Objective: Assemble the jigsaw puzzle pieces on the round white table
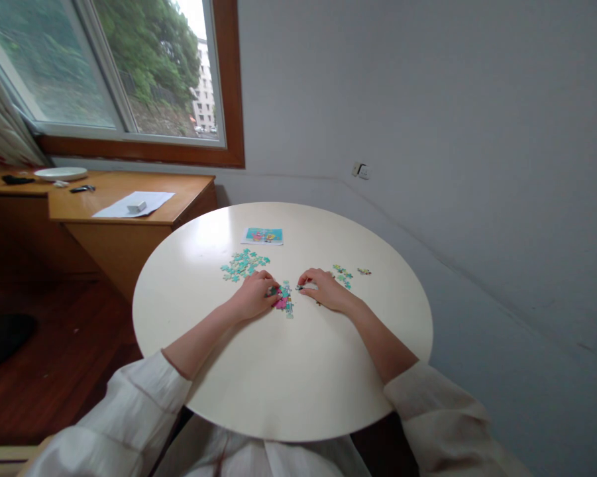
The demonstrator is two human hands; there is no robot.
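Note:
A partly joined jigsaw puzzle [285,299], pink, teal and pale, lies at the middle of the round white table [258,391]. Against its left side rests my left hand [255,294], fingers curled and covering some of the pieces. Just right of the puzzle, my right hand [325,289] pinches a small puzzle piece [299,287] between thumb and fingers, apart from the joined part. A heap of loose teal pieces [244,264] lies beyond my left hand. Beyond my right hand is a smaller group of green and yellow pieces [342,274], partly hidden by that hand.
A picture card [263,236] lies near the table's far side. A few joined pieces [364,271] sit farther right. To the left stands a wooden desk [189,199] with a paper sheet [154,203], a small white box [136,207] and a white plate [61,173].

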